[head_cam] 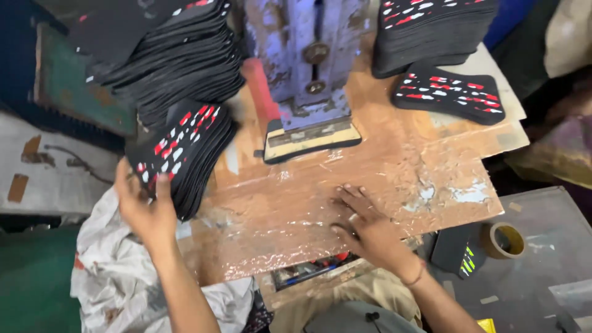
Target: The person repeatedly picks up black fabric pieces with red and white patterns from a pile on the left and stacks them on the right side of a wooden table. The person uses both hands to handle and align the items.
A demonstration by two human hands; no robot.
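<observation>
Head view: your left hand [147, 206] fingers grip the black patterned stack [182, 154], your right hand [364, 225] lies open-fingered on the counter [370, 166], press [311, 132] empty.

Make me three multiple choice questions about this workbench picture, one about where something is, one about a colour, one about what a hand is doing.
1. Where does the roll of tape lie?
A. on the grey surface at lower right
B. on top of the press
C. under the left hand

2. What colours are the marks on the single black piece at upper right?
A. yellow and blue
B. red and white
C. green and orange

3. What is the right hand doing?
A. gripping the tape
B. lifting a black piece
C. lying flat on the brown board, holding nothing

Answers:
1 A, the tape sits right of the board, beside a dark piece with green marks.
2 B, red and white dashes cover its top.
3 C, its fingers are spread on the board, while the left hand holds the leaning stack of black pieces.
</observation>
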